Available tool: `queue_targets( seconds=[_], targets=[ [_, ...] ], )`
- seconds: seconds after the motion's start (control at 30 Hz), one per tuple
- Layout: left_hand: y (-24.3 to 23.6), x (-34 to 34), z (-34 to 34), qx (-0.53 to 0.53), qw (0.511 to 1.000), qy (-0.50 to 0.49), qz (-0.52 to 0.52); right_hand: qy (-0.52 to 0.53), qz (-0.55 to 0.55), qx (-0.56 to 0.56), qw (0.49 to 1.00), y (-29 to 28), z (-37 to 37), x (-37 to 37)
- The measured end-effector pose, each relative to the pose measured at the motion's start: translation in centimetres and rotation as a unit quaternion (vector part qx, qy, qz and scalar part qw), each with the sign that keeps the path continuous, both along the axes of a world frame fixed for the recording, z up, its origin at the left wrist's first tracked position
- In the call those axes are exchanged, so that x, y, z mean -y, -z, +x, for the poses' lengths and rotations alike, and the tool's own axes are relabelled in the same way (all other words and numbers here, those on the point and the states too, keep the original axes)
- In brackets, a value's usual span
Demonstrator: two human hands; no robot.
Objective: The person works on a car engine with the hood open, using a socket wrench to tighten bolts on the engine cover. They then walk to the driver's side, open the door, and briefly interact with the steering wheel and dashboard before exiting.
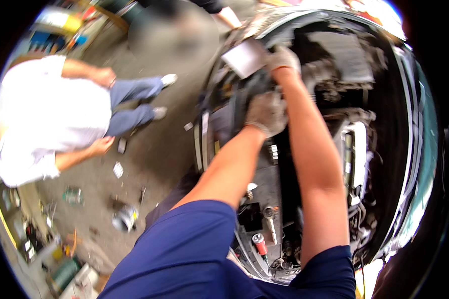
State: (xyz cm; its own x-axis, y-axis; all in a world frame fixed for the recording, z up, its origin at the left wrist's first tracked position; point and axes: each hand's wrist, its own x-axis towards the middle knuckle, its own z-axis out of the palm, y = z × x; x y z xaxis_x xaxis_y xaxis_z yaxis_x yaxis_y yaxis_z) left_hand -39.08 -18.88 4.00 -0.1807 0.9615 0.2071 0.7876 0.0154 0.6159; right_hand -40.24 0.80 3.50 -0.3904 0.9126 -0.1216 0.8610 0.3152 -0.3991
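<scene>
In the head view, both your hands reach into the front of the car's engine bay [329, 107]. Your left hand [267, 113] wears a dusty, knitted grey-brown glove and lies over a dark part [257, 82] near the bay's front edge; your right hand [283, 60], in a paler glove, is farther in, just beside a flat, square-cornered pale panel [245, 58]. Motion blur softens your fingers, so I cannot tell whether either hand is closed around anything. Right of your right hand are a ribbed, curved hose [315, 74] and a boxy grey cover [343, 56]. Nearer you, a shiny metal ratchet [270, 224] and a red, round-bodied tool [259, 243] lie along the front. On your left stands a person [60, 114] in a white shirt; a round metal can [124, 219] sits on the stained, gritty floor [172, 119].
</scene>
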Motion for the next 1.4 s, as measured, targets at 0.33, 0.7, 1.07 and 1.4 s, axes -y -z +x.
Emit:
queue_targets(
  seconds=[0.33,0.7,1.07,1.4],
  targets=[
    [0.2,1.6,-0.1,-0.085,0.993,-0.039,-0.066,-0.26,-0.107,-0.196,0.939,-13.1,-1.2,21.7],
    [-4.5,3.8,2.7,0.125,0.99,0.06,-0.001,0.16,-0.182,-0.24,0.94,-14.1,25.3,26.5],
    [-10.2,9.4,12.2,0.408,0.847,0.263,-0.216,0.156,-0.108,-0.29,0.938,-15.9,28.6,31.4],
    [-1.3,-0.8,0.1,-0.095,0.988,0.102,0.07,0.318,0.167,-0.213,0.909,-9.4,38.5,18.6]
  ],
)
